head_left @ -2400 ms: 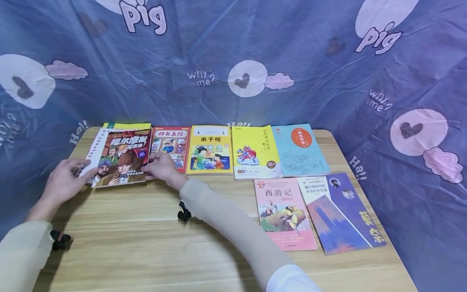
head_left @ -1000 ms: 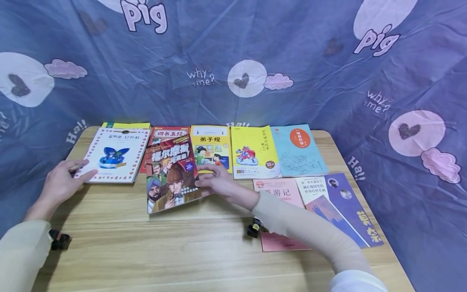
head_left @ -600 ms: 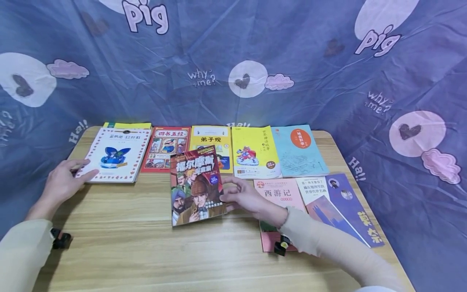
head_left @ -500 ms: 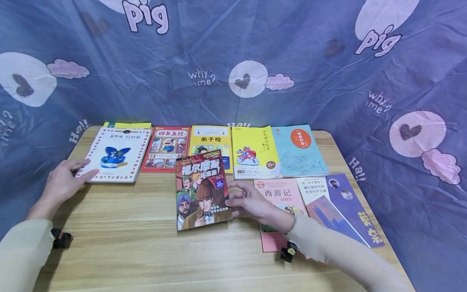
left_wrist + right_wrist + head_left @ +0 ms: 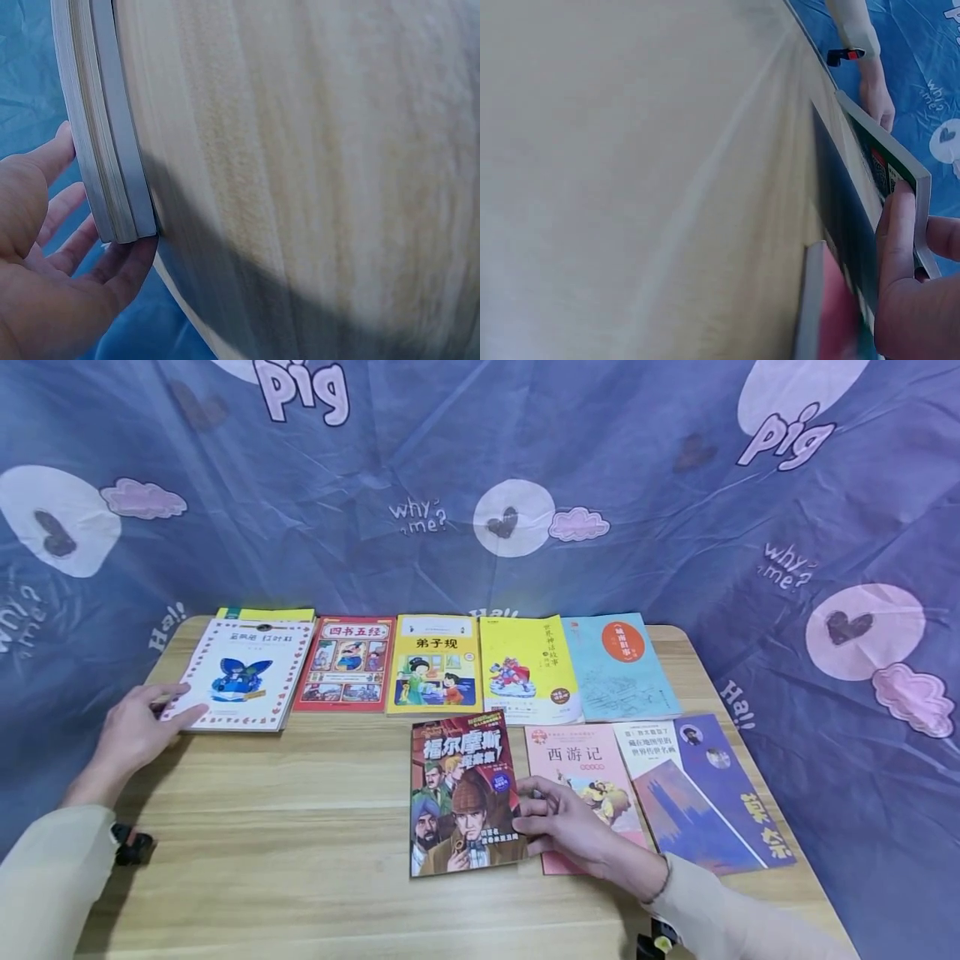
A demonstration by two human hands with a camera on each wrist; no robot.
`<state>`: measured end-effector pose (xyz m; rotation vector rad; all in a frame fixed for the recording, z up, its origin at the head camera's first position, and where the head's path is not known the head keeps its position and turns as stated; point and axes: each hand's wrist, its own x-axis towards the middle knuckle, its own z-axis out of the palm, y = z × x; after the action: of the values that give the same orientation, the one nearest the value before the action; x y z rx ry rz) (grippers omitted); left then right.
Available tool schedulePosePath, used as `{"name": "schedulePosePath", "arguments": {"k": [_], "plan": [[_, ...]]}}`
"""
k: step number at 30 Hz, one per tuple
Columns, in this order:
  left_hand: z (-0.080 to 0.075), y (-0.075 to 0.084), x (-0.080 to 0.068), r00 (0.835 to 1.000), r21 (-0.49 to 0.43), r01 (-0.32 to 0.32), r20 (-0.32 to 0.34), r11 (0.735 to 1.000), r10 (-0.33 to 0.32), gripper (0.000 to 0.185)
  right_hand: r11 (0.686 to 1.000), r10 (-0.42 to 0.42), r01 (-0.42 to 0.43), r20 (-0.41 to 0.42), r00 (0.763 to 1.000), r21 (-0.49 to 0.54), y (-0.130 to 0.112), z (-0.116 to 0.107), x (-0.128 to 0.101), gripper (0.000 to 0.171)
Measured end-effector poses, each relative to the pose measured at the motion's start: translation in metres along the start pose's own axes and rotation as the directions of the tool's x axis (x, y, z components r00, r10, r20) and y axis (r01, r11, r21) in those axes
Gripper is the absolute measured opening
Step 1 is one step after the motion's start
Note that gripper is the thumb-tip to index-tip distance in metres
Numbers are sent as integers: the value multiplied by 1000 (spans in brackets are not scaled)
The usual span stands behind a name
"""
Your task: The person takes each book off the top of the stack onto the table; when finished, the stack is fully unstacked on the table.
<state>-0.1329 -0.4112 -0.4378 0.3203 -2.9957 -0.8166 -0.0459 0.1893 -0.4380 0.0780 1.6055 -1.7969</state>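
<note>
My right hand pinches the right edge of a dark red Sherlock Holmes book. The book is tilted and raised off the table, its shadow below it in the right wrist view, where the thumb and fingers lie on opposite faces. Just right of it in the head view lies a pink book, partly behind that hand. At the back left, my left hand holds the near left corner of a stack topped by a white book. Its thumb is on the cover; its other fingers are at the stack's side.
Along the table's back lie a red book, a yellow-framed book, a yellow book and a light blue book. A purple book lies at right. Patterned blue cloth hangs behind.
My right hand has lifted the Sherlock Holmes book off the left stack and carried it right and toward me, uncovering the white book. The left hand has stayed at the stack's corner.
</note>
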Motion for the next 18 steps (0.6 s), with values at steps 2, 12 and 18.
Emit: {"name": "schedulePosePath", "arguments": {"k": [2, 12, 18], "plan": [[0, 1, 0, 1000, 0, 4, 2, 1000, -4, 65, 999, 31, -31, -11, 999, 9, 3, -2, -7, 52], [-1, 0, 0, 1000, -1, 14, 3, 1000, -14, 65, 999, 38, -36, -67, 997, 38, 14, -4, -19, 66], [2, -2, 0, 1000, -2, 6, -2, 1000, -6, 65, 998, 60, -59, -110, 992, 10, 11, -3, -20, 73]]}}
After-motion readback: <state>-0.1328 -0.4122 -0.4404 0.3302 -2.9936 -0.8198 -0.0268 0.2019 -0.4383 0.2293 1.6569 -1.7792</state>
